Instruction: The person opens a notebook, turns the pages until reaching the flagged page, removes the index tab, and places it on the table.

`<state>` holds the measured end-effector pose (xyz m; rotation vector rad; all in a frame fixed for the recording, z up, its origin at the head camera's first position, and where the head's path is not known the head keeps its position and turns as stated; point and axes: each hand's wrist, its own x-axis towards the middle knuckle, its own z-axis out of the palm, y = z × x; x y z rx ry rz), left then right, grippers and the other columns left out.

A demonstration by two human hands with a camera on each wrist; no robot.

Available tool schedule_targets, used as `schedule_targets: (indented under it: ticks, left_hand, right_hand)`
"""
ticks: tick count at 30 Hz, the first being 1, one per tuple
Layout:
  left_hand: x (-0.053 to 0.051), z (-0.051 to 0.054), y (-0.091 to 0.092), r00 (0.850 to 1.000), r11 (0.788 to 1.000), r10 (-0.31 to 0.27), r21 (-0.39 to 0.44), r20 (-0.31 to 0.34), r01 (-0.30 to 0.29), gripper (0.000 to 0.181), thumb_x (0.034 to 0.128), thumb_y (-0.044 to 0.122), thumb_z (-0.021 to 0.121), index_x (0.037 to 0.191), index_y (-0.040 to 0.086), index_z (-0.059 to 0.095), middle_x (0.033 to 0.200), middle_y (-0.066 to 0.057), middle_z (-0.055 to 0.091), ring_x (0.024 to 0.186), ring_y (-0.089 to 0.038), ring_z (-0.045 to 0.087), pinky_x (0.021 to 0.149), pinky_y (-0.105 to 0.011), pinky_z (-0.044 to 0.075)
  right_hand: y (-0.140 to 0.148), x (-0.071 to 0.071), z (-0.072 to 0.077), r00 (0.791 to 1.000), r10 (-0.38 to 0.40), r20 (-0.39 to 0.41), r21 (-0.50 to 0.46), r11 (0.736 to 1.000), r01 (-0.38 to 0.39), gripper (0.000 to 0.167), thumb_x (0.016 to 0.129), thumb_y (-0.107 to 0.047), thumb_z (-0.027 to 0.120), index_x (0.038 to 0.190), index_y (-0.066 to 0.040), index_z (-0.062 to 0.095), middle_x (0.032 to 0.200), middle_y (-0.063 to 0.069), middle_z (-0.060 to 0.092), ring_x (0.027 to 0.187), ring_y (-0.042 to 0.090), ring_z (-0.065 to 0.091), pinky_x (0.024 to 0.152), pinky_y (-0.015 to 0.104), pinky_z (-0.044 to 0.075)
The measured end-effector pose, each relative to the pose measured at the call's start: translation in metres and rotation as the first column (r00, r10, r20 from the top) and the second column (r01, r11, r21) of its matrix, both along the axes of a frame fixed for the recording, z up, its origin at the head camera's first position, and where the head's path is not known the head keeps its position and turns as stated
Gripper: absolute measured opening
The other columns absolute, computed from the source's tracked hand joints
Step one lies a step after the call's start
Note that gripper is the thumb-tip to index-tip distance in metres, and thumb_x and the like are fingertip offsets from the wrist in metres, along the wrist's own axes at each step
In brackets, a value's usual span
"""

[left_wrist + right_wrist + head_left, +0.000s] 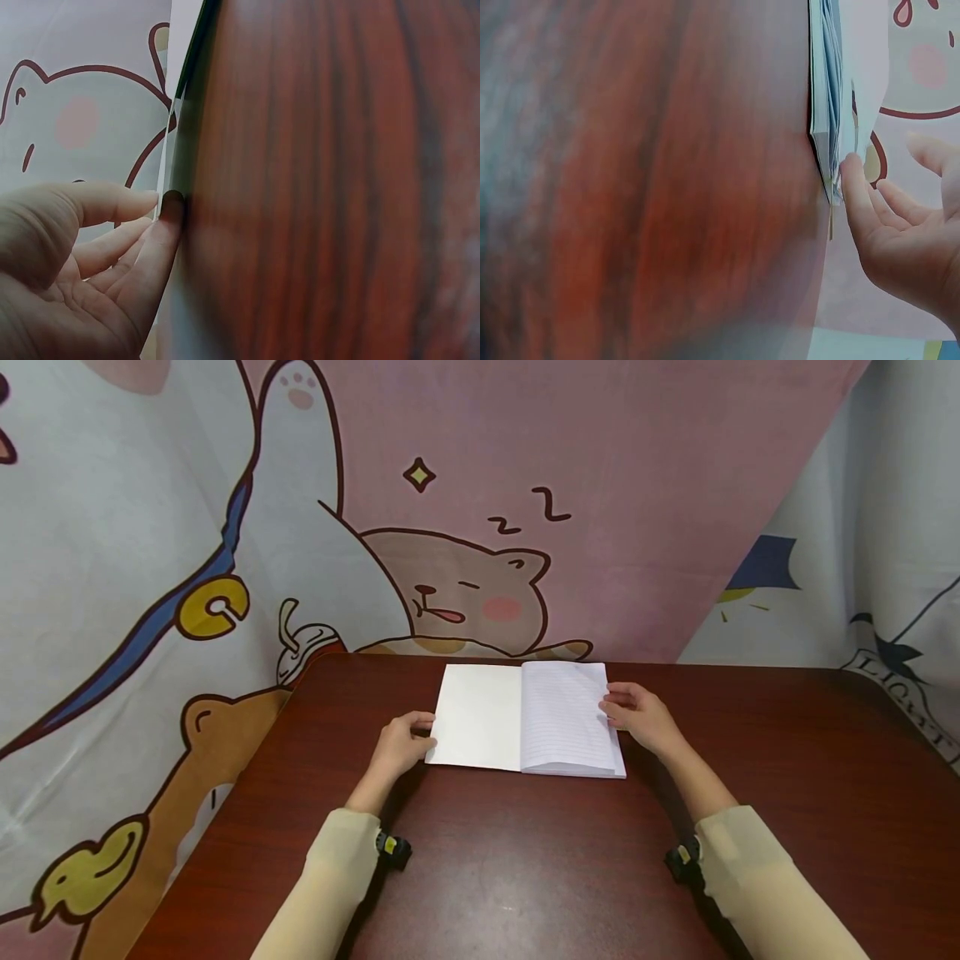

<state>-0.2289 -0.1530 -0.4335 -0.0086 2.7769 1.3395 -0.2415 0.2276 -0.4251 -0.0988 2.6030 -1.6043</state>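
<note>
An open notebook (562, 714) lies on the table, with a blank white left side and a lined right page. The lined page's lower edge bows up slightly. My left hand (405, 743) is at the notebook's left edge; in the left wrist view the left hand (97, 262) pinches the cover edge between thumb and finger. At the opposite edge is my right hand (639, 717). In the right wrist view, a fingertip of the right hand (907, 240) touches the page edges of the notebook (825, 90), while the thumb stands apart.
The dark red-brown wooden table (480, 860) reaches back to a cartoon-printed cloth (637, 527). Both forearms wear pale yellow sleeves (322, 877), with a small black camera (393, 850) strapped at the left wrist and another camera (681, 862) at the right.
</note>
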Motion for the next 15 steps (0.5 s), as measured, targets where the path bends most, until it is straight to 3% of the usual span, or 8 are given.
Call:
schedule_targets:
  ticks: [10, 15]
  left_hand:
    - [-0.0021, -0.0017, -0.0016, 0.998, 0.995, -0.013, 0.101, 0.055, 0.008, 0.041, 0.0887, 0.003, 0.070, 0.129, 0.001, 0.063, 0.124, -0.020, 0.066, 0.093, -0.025, 0.070, 0.077, -0.035, 0.061]
    - [-0.0043, -0.0038, -0.0039, 0.997, 0.987, -0.024, 0.162, 0.074, 0.012, 0.040, 0.0888, 0.001, 0.070, 0.129, 0.000, 0.063, 0.125, -0.021, 0.065, 0.091, -0.020, 0.068, 0.078, -0.035, 0.061]
  right_hand:
    - [0.0002, -0.0014, 0.0016, 1.000, -0.014, 0.012, 0.056, 0.998, 0.014, 0.055, 0.097, -0.013, 0.063, 0.143, 0.009, 0.043, 0.137, 0.032, 0.053, 0.112, 0.031, 0.060, 0.081, 0.024, 0.059]
    - [-0.0005, -0.0015, 0.0022, 1.000, -0.023, 0.011, 0.055, 0.998, 0.022, 0.055, 0.095, -0.009, 0.064, 0.143, 0.009, 0.043, 0.138, 0.032, 0.052, 0.109, 0.029, 0.061, 0.082, 0.030, 0.060]
